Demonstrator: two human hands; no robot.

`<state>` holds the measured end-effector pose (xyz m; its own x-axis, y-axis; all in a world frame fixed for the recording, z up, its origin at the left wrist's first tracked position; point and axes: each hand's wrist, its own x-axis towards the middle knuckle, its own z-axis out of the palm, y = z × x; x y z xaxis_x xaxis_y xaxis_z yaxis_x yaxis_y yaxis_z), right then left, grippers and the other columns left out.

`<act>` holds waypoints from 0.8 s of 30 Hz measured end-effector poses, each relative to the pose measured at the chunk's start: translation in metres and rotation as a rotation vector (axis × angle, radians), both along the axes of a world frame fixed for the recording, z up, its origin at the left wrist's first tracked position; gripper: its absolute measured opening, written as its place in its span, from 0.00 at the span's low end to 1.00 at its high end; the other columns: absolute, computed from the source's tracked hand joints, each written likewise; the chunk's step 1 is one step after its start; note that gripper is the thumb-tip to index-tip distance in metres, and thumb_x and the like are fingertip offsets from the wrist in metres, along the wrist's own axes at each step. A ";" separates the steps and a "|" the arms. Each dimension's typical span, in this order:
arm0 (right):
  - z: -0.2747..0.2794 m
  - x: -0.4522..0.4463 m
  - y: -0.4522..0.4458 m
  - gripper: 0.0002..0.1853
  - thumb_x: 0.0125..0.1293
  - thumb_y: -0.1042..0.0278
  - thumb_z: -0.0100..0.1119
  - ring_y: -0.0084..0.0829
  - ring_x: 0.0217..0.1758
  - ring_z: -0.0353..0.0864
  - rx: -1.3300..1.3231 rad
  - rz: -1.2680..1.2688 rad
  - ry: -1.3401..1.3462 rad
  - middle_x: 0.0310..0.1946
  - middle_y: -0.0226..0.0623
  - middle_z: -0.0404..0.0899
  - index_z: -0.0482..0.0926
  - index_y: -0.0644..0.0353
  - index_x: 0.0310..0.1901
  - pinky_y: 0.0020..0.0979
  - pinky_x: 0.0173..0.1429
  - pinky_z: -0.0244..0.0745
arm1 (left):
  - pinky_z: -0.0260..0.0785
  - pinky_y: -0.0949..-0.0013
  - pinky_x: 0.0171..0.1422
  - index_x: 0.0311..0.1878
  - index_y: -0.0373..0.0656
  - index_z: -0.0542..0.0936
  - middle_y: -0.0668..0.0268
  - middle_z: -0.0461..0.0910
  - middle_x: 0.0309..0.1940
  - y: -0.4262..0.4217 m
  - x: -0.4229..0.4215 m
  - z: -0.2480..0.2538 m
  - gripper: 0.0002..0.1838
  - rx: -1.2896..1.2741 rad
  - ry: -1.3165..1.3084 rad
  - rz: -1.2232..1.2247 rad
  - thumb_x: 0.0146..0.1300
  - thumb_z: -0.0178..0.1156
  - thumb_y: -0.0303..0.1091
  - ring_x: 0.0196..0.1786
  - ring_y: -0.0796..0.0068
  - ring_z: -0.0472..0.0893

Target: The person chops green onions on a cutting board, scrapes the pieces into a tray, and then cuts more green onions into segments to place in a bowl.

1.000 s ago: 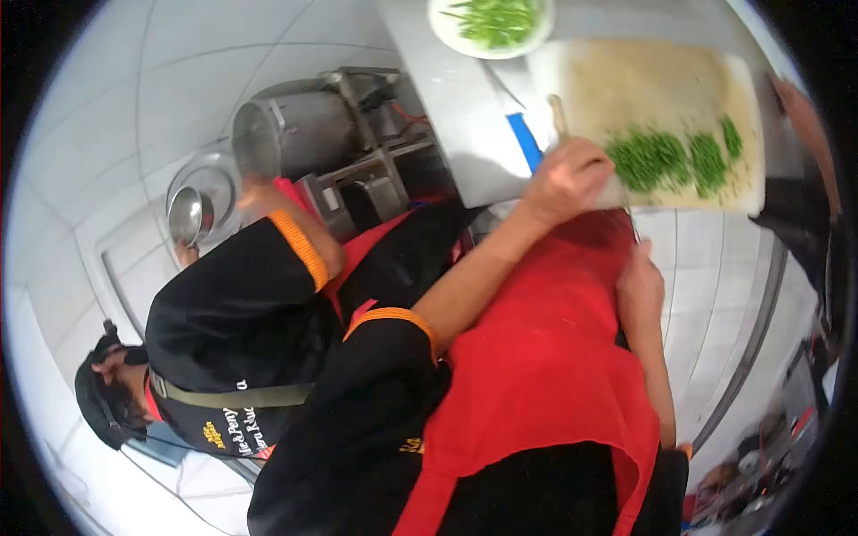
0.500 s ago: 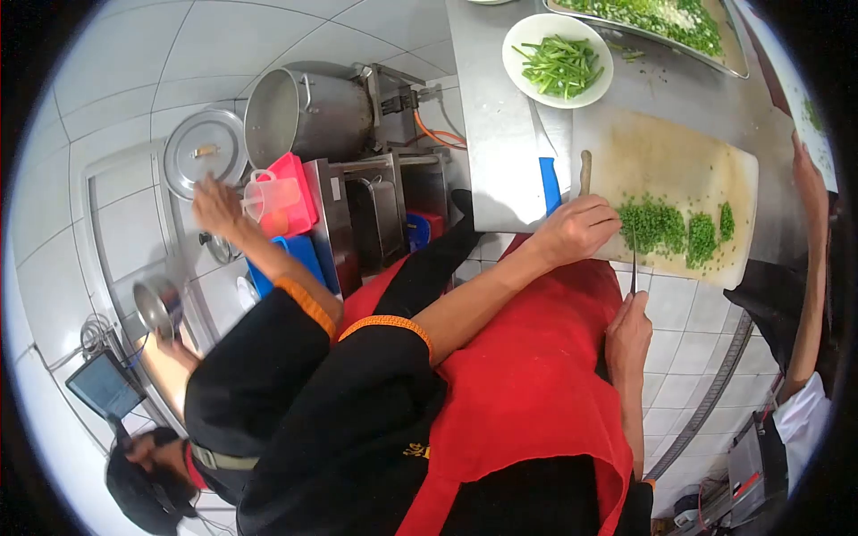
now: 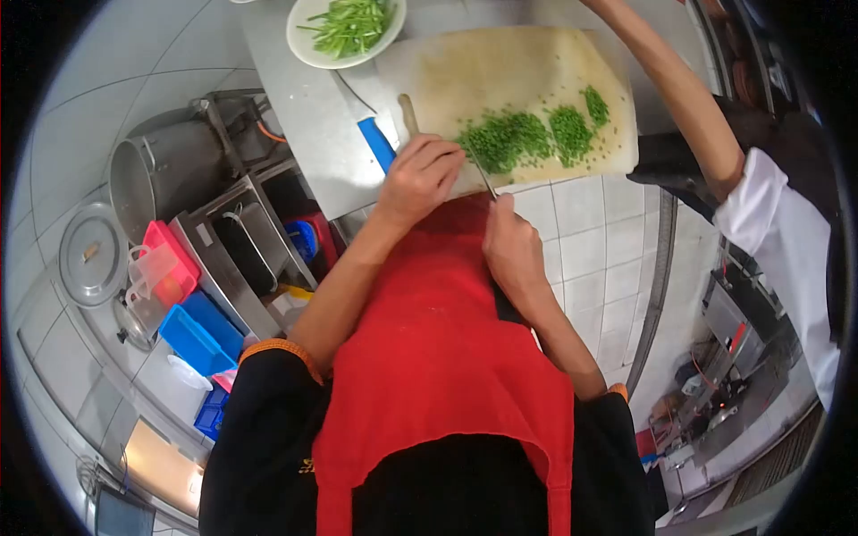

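Observation:
My right hand (image 3: 516, 246) is closed around the handle of a knife (image 3: 485, 182), its thin blade seen nearly edge-on at the front of the cutting board (image 3: 500, 62). Beside the blade, my left hand (image 3: 420, 183) is closed with curled fingers at the left end of the finely chopped greens (image 3: 505, 141); whatever it grips is hidden. Two smaller piles of chopped greens (image 3: 570, 134) lie to the right. A tan handle-like piece (image 3: 408, 114) sticks out above my left hand, and left of it rests a blue handle (image 3: 377, 146).
A white bowl of cut green stalks (image 3: 349, 27) stands behind the board on the steel table (image 3: 304, 116). Another person's arm (image 3: 679, 89) reaches in from the right. At left are a large pot (image 3: 170, 170), a pink container (image 3: 172, 259) and a blue bin (image 3: 201, 335).
My view has swung right, so the board appears further left. The person with the metal pot at left is out of view. The right-hand person's arm now extends over the table. My hands remain beside the chopped greens.

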<state>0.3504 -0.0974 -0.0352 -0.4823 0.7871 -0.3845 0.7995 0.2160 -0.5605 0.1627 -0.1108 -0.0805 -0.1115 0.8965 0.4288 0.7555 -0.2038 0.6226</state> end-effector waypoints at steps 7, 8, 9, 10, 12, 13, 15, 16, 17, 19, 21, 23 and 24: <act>0.000 -0.001 0.003 0.07 0.71 0.72 0.49 0.65 0.30 0.83 -0.081 0.061 -0.135 0.25 0.59 0.81 0.63 0.62 0.44 0.60 0.33 0.79 | 0.78 0.64 0.47 0.34 0.37 0.85 0.64 0.84 0.38 0.001 -0.002 -0.004 0.08 -0.012 -0.029 -0.007 0.50 0.70 0.19 0.43 0.62 0.82; 0.001 -0.001 0.003 0.07 0.71 0.72 0.49 0.65 0.30 0.83 -0.085 0.063 -0.140 0.25 0.59 0.81 0.63 0.62 0.44 0.60 0.33 0.79 | 0.78 0.64 0.47 0.34 0.37 0.85 0.64 0.84 0.38 0.000 -0.002 -0.005 0.08 -0.017 -0.034 -0.006 0.50 0.70 0.19 0.43 0.62 0.82; 0.003 -0.001 0.003 0.06 0.70 0.73 0.48 0.65 0.30 0.83 -0.083 0.071 -0.152 0.25 0.59 0.81 0.63 0.62 0.44 0.60 0.33 0.79 | 0.78 0.64 0.47 0.34 0.37 0.85 0.64 0.84 0.38 0.000 -0.002 -0.005 0.08 -0.016 -0.028 -0.008 0.50 0.70 0.19 0.43 0.63 0.82; 0.003 -0.001 0.003 0.06 0.70 0.73 0.48 0.65 0.30 0.83 -0.079 0.079 -0.163 0.25 0.59 0.81 0.63 0.62 0.44 0.59 0.32 0.79 | 0.78 0.64 0.47 0.35 0.37 0.85 0.64 0.84 0.38 0.000 -0.003 -0.005 0.08 -0.014 -0.022 -0.010 0.50 0.70 0.19 0.43 0.63 0.82; -0.002 0.000 0.001 0.06 0.72 0.71 0.48 0.64 0.30 0.82 -0.082 0.083 -0.165 0.24 0.60 0.80 0.63 0.62 0.43 0.60 0.32 0.78 | 0.78 0.64 0.48 0.35 0.37 0.85 0.64 0.84 0.38 0.000 -0.003 -0.005 0.08 -0.017 -0.029 -0.010 0.50 0.70 0.19 0.43 0.63 0.82; -0.005 0.000 0.001 0.07 0.75 0.70 0.48 0.64 0.29 0.82 -0.082 0.088 -0.164 0.24 0.61 0.80 0.63 0.63 0.43 0.60 0.32 0.76 | 0.78 0.64 0.48 0.35 0.38 0.85 0.64 0.84 0.38 0.000 -0.003 -0.005 0.09 -0.017 -0.033 -0.011 0.50 0.70 0.19 0.43 0.63 0.82; -0.012 -0.006 0.002 0.06 0.73 0.72 0.48 0.64 0.30 0.82 -0.078 0.083 -0.161 0.25 0.61 0.80 0.63 0.63 0.44 0.59 0.33 0.77 | 0.78 0.64 0.48 0.35 0.38 0.85 0.64 0.84 0.38 -0.001 -0.003 -0.007 0.09 -0.028 -0.037 -0.003 0.50 0.70 0.19 0.43 0.63 0.82; -0.015 -0.009 0.002 0.06 0.71 0.74 0.48 0.64 0.31 0.82 -0.068 0.077 -0.156 0.25 0.61 0.81 0.63 0.63 0.44 0.59 0.34 0.78 | 0.78 0.64 0.48 0.35 0.38 0.85 0.64 0.85 0.38 -0.001 -0.003 -0.007 0.09 -0.031 -0.038 0.004 0.49 0.71 0.19 0.43 0.63 0.82; -0.017 -0.013 0.004 0.06 0.71 0.74 0.48 0.64 0.31 0.82 -0.068 0.073 -0.162 0.25 0.61 0.81 0.63 0.63 0.44 0.59 0.34 0.78 | 0.78 0.64 0.48 0.35 0.38 0.85 0.64 0.85 0.38 0.001 -0.002 -0.007 0.09 -0.031 -0.044 0.000 0.49 0.71 0.19 0.43 0.63 0.82; -0.018 -0.018 0.003 0.05 0.69 0.75 0.47 0.62 0.32 0.85 -0.057 0.083 -0.211 0.28 0.60 0.82 0.63 0.62 0.43 0.57 0.34 0.80 | 0.78 0.64 0.48 0.36 0.39 0.86 0.64 0.85 0.38 0.000 -0.003 -0.006 0.09 -0.033 -0.035 0.001 0.49 0.71 0.19 0.42 0.63 0.82; -0.016 -0.011 -0.005 0.06 0.69 0.75 0.47 0.63 0.32 0.84 -0.083 0.067 -0.215 0.27 0.61 0.81 0.63 0.63 0.44 0.58 0.35 0.79 | 0.78 0.64 0.48 0.36 0.39 0.86 0.64 0.84 0.38 -0.001 -0.003 -0.006 0.09 -0.039 -0.030 -0.010 0.49 0.71 0.19 0.42 0.63 0.82; -0.016 0.000 -0.011 0.06 0.69 0.75 0.47 0.65 0.32 0.83 -0.090 0.053 -0.214 0.26 0.62 0.81 0.63 0.64 0.44 0.59 0.36 0.78 | 0.78 0.64 0.47 0.36 0.39 0.85 0.64 0.84 0.38 0.002 -0.005 -0.006 0.09 -0.028 -0.019 -0.017 0.49 0.71 0.19 0.43 0.62 0.82; -0.018 0.010 -0.019 0.05 0.71 0.74 0.47 0.65 0.32 0.82 -0.105 0.046 -0.219 0.26 0.61 0.81 0.63 0.63 0.44 0.59 0.36 0.78 | 0.78 0.64 0.47 0.36 0.38 0.85 0.64 0.84 0.38 0.001 -0.005 -0.005 0.09 -0.030 -0.014 -0.012 0.50 0.71 0.19 0.43 0.62 0.82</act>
<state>0.3602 -0.1161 -0.0533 -0.4125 0.7163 -0.5627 0.8952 0.2045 -0.3959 0.1580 -0.1102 -0.0860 -0.1061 0.9104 0.3998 0.7445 -0.1938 0.6389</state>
